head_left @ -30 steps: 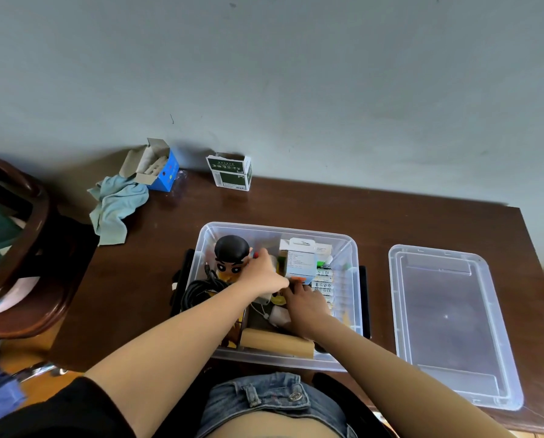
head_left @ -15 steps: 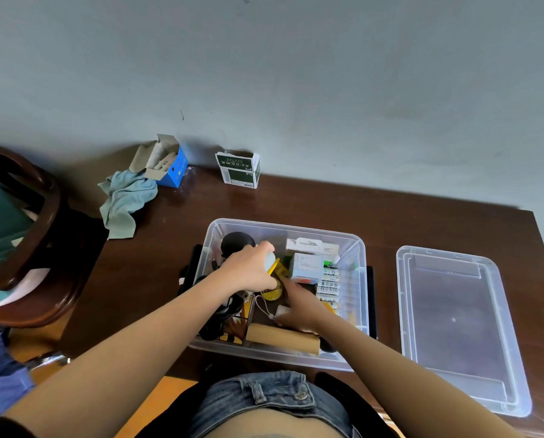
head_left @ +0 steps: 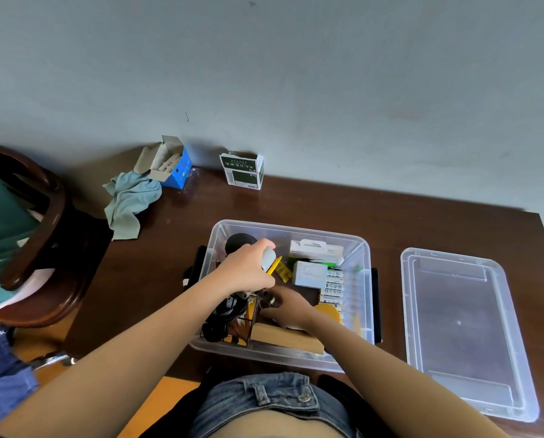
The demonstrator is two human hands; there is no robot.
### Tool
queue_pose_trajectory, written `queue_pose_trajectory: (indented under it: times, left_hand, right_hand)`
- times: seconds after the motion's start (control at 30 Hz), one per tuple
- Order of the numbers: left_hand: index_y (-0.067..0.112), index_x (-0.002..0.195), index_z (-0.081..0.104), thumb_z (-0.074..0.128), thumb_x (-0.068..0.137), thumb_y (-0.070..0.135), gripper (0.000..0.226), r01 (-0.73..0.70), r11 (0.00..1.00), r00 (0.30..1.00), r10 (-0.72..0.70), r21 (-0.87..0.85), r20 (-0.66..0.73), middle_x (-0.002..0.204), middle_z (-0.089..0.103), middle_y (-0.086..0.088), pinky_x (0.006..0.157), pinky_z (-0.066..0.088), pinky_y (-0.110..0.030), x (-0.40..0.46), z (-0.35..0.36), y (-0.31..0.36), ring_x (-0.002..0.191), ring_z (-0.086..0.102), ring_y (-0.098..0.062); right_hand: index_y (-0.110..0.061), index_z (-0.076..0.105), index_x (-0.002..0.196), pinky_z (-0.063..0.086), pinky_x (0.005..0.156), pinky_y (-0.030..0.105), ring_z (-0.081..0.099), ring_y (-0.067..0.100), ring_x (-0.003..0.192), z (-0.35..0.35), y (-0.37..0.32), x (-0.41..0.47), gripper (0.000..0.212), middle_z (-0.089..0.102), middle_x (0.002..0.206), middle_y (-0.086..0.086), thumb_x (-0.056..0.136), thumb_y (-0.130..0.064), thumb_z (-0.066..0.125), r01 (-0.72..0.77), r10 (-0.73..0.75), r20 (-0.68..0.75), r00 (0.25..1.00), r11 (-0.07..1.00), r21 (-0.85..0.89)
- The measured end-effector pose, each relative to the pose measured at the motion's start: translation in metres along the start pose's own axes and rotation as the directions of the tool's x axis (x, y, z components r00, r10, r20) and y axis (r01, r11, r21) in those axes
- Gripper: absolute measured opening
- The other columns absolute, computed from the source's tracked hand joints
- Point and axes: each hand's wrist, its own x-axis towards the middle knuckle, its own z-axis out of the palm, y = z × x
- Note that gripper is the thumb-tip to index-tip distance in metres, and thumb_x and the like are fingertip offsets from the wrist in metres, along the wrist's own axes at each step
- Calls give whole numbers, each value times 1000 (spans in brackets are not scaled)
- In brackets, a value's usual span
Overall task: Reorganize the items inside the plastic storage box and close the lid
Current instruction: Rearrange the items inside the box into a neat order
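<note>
While two hands [head_left: 248, 273] work, one box [head_left: 356, 245], one lid [head_left: 466, 330].

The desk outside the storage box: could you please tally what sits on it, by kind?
Cardboard boxes: 2, blue box and green-white box
Cloths: 1, pale blue cloth
Clear lids: 1, lid
Total: 4
</note>
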Motion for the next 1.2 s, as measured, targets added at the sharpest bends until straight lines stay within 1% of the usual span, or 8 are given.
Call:
queue_pose_trajectory:
  times: [0.27,0.37,0.53,0.67,0.8,0.87,1.07,1.2]
  left_hand:
    - [26,134,35,67,80,42,65,-1,998,1000,1,-61,6,116,50,4,82,50,-30,4,0,1,97,58,-14]
    - [24,105,53,65,81,44,34,77,969,981,-32,-233,189,106,49,7,82,41,-28,2,-4,2,97,50,-11]
    - [7,97,58,57,93,29,22,441,618,869,-114,-651,481,71,61,-10,41,44,-21,-4,-4,8,56,59,-18]
    - [2,107,55,42,99,23,26,571,518,778,-94,-637,621,77,70,-16,37,43,-18,-3,4,11,55,63,-18]
    - [7,108,56,48,98,28,25,547,548,781,-62,-633,622,87,71,-18,37,42,-17,-3,15,14,57,62,-17]
    - [8,108,59,52,97,29,25,540,543,793,-72,-643,605,88,71,-17,37,41,-17,-4,19,15,57,61,-17]
    - [11,110,60,57,94,19,18,376,632,892,-51,-678,448,108,63,-14,70,59,-29,-7,22,19,82,67,-24]
    - [9,128,53,53,96,12,32,285,728,939,-83,-624,333,130,53,-16,93,52,-36,-5,34,23,108,60,-26]
  right_hand:
    - [-15,63,121,46,96,26,59,10,108,-31,21,-41,34,64,122,0,90,-28,57,8,-9,43,999,999,40]
    - [-17,65,114,50,92,28,61,7,100,-41,27,-54,25,67,112,-3,91,-22,57,7,5,-106,994,993,116]
    - [-20,60,112,53,89,36,66,12,89,-55,20,-68,22,70,95,1,90,-17,60,69,24,-253,967,934,351]
    - [-25,54,116,56,80,36,67,16,82,-57,11,-76,23,68,93,2,93,-28,56,68,5,-167,986,901,428]
    - [-23,59,107,59,62,29,66,15,68,-59,5,-79,32,70,88,6,95,-48,46,-207,163,133,978,642,738]
    - [-18,59,108,57,57,26,62,13,60,-58,7,-78,32,68,78,6,96,-45,47,-221,172,145,974,623,751]
    - [-14,53,98,54,51,27,59,9,56,-51,18,-84,27,63,84,7,89,-38,61,-7,231,-235,944,728,686]
    - [-29,50,83,37,41,25,45,6,42,-36,17,-83,22,57,54,-3,85,-50,59,72,60,-597,800,978,195]
